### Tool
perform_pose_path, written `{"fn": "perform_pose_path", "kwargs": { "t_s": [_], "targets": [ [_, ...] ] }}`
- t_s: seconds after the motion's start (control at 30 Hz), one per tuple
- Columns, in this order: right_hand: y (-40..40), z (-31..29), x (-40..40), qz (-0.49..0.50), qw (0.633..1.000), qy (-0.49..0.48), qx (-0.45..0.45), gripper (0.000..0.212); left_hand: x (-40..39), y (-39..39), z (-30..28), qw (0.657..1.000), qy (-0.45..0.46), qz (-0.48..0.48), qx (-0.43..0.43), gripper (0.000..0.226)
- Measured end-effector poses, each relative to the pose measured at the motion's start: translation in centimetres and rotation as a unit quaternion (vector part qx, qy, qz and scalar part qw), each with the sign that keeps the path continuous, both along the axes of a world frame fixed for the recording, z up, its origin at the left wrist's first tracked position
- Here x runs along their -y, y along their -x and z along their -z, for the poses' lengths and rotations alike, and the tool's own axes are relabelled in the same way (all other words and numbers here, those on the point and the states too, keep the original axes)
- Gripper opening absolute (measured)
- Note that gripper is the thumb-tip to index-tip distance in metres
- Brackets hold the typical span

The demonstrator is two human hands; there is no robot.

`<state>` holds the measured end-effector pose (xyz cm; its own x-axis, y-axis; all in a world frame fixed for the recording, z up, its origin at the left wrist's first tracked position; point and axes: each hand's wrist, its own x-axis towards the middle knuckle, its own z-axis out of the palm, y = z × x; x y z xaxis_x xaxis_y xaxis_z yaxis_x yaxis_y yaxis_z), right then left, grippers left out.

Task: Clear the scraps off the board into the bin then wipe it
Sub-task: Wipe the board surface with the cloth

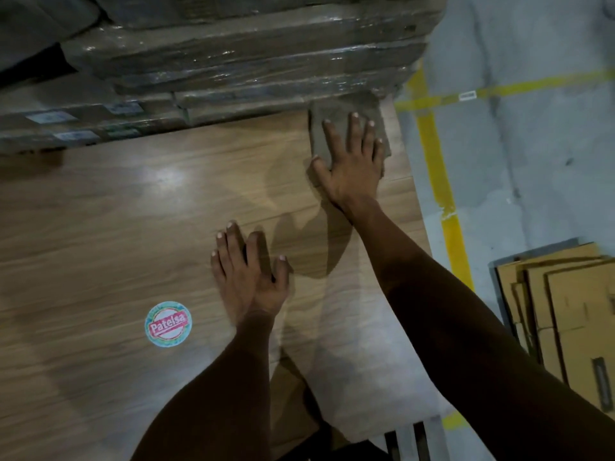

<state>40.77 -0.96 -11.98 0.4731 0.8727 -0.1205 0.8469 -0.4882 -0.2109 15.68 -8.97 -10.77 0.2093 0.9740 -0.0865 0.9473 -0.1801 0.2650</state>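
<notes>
A large wood-grain board point(116, 227) fills most of the view, glossy and free of visible scraps. My right hand point(352, 164) lies flat, fingers spread, pressing a brownish-grey cloth point(321, 128) onto the board's far right corner. My left hand point(249, 277) rests palm down on the board nearer to me, fingers apart, holding nothing. A round sticker point(168, 323) with red lettering is stuck to the board left of my left hand.
Plastic-wrapped stacked packs point(249, 54) stand along the board's far edge. To the right is grey concrete floor with yellow tape lines point(432, 154). A container of flattened cardboard point(565, 314) sits on the floor at the right.
</notes>
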Motion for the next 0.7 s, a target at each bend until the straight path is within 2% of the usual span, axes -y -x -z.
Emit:
{"fn": "perform_pose_path", "kwargs": {
  "t_s": [0.13, 0.27, 0.33, 0.43, 0.53, 0.7],
  "targets": [
    [-0.6, -0.3, -2.0, 0.127, 0.991, 0.023, -0.020, 0.075, 0.0, 0.1, 0.1, 1.000, -0.009, 0.001, -0.006, 0.065],
    [-0.1, -0.6, -0.5, 0.081, 0.996, 0.034, -0.026, 0.073, 0.0, 0.1, -0.2, 1.000, 0.002, 0.001, 0.000, 0.065],
    [-0.3, -0.6, 2.4, 0.093, 0.995, 0.035, -0.015, 0.074, 0.0, 0.0, -0.2, 1.000, -0.001, -0.003, 0.003, 0.065],
    [0.9, -0.2, 8.8, 0.168, 0.985, 0.045, 0.002, 0.075, 0.0, 0.0, -0.3, 1.000, 0.005, -0.001, 0.003, 0.065],
    [4.0, 0.0, 16.5, 0.223, 0.973, 0.046, 0.026, 0.073, -0.1, 0.1, -0.2, 1.000, 0.017, 0.003, -0.007, 0.067],
    [9.1, 0.5, 25.9, 0.290, 0.956, 0.034, 0.018, 0.071, 0.3, 0.4, -0.1, 1.000, -0.006, 0.021, 0.012, 0.067]
  ]
}}
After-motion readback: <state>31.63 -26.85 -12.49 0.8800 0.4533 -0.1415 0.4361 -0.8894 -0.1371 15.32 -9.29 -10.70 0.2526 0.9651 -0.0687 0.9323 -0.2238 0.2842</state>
